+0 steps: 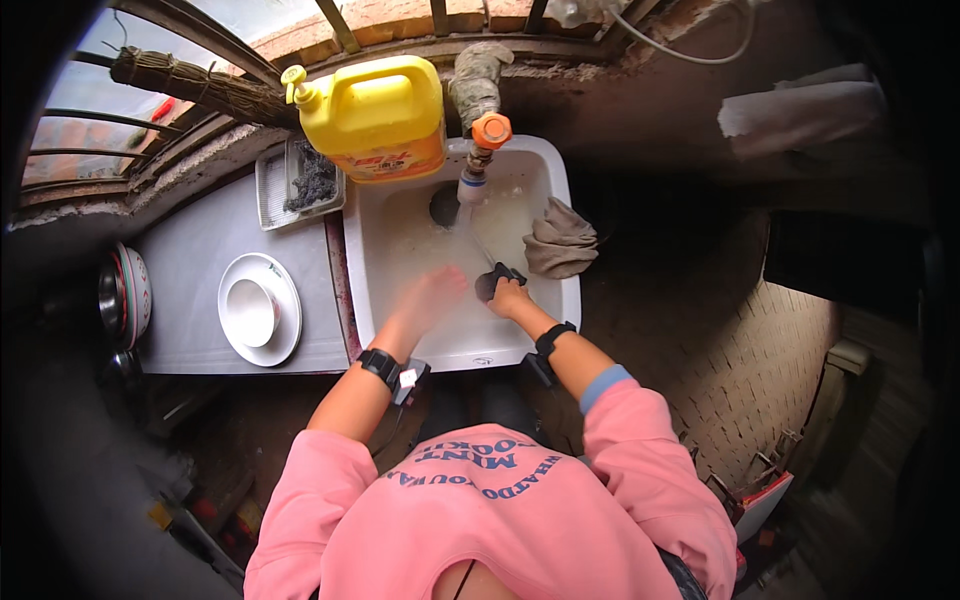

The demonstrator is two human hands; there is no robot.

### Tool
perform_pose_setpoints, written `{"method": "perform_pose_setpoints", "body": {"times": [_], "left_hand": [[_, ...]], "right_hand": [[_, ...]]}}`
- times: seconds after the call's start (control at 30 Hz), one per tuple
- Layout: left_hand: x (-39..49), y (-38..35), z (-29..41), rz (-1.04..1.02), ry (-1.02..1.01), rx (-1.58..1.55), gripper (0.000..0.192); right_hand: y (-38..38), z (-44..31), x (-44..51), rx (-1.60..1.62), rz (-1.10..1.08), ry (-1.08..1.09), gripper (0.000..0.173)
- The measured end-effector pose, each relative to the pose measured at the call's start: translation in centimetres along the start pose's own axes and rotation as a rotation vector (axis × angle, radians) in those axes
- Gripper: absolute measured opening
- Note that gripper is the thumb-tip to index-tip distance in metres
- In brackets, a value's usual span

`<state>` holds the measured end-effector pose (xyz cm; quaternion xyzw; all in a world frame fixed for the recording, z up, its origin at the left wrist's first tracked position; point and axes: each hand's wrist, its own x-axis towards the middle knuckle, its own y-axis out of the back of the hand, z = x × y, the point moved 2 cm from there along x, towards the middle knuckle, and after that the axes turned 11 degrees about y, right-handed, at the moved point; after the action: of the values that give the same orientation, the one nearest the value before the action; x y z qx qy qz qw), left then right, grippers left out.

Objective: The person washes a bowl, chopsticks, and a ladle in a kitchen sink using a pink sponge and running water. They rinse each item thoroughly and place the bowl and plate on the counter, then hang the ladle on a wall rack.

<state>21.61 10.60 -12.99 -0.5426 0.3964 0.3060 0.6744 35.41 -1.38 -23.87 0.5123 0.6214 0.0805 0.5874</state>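
In the head view, my right hand [510, 297] grips a small black object [499, 280] over the white sink [566, 319]. A thin pale streak runs from it up toward the tap; I cannot tell whether it is water or part of the object. My left hand [433, 296] is stretched out over the basin, blurred by motion, with nothing visible in it. Above both hands is the tap's white and blue spout [472, 187], below an orange handle [492, 131]. The dark drain hole [444, 206] lies left of the spout.
A crumpled grey-brown cloth [561, 241] hangs over the sink's right rim. At the back left stands a yellow pump jug [382, 112]. Beside it, a clear plastic tray [274, 191] holds a dark scourer [311, 180]. A white bowl [252, 313] sits on a plate [289, 341] on the grey counter [187, 247].
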Motion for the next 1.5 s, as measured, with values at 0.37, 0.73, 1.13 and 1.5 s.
{"method": "perform_pose_setpoints", "body": {"times": [0.37, 0.73, 1.13, 1.5], "left_hand": [[1.9, 6.1, -8.6, 0.281, 0.172, 0.057, 0.022], [-3.4, -6.6, 6.8, 0.421, -1.139, 1.033, 0.057], [-1.0, -11.0, 13.7, 0.142, -0.915, 1.299, 0.063], [8.0, 1.8, 5.7, 0.476, -0.371, 0.925, 0.05]], "right_hand": [[-4.4, 1.2, 3.7, 0.332, -0.11, -0.306, 0.041], [-2.9, -0.6, 1.2, 0.203, -0.052, -0.144, 0.044], [-1.8, -0.1, 4.3, 0.069, -0.227, -0.163, 0.02], [-2.4, -0.5, 6.3, 0.189, 0.004, -0.353, 0.02]]}}
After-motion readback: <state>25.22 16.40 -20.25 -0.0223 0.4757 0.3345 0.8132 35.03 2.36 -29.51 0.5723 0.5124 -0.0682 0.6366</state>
